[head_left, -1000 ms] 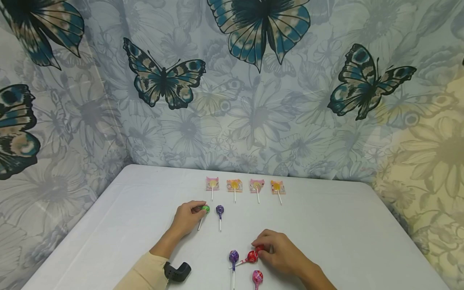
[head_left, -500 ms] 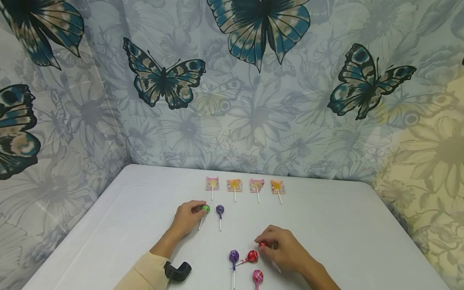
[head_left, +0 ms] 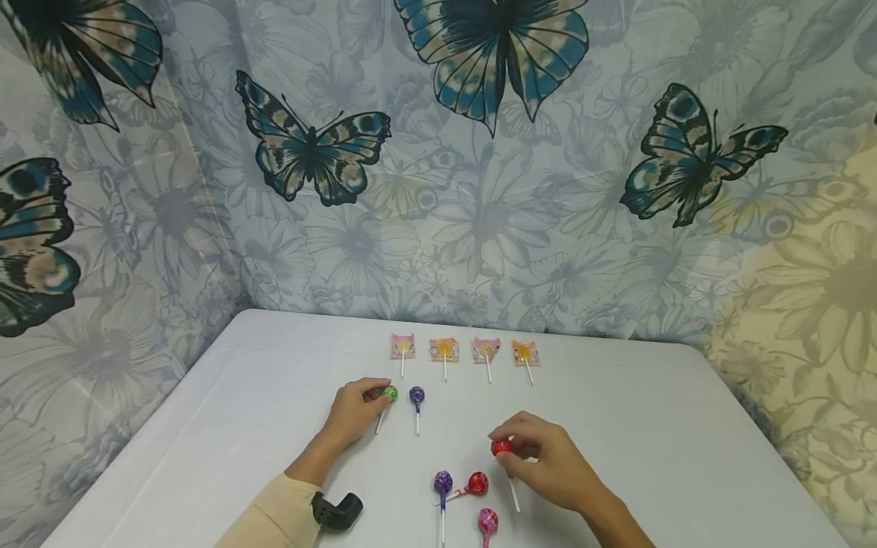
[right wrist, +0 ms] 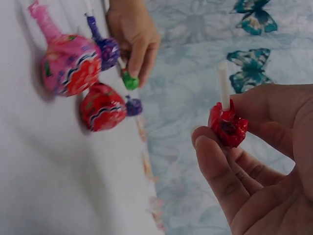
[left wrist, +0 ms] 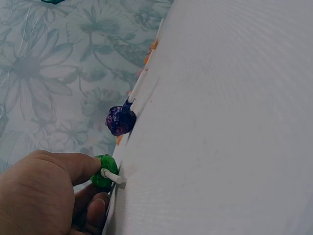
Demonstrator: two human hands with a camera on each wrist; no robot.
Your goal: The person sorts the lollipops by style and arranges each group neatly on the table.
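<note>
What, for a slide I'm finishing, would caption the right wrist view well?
Right hand pinching a red lollipop; in the background, left hand holding a green lollipop.

Backdrop (head_left: 815,342): you get even, soft light, yellowish at the head view's right edge.
Tabletop (left wrist: 220,122): dim in your left-wrist view, faintly rippled upper right.
Far wrappers (right wrist: 148,166): blurred, lower centre, right-wrist view; perhaps defocused.

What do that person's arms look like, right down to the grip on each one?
The left arm wears a plain beige sleeve, with a curved, chunky black thing at its edge; I can't tell what that is. The right forearm shows no sleeve. The left grip and right grip are both bare.
</note>
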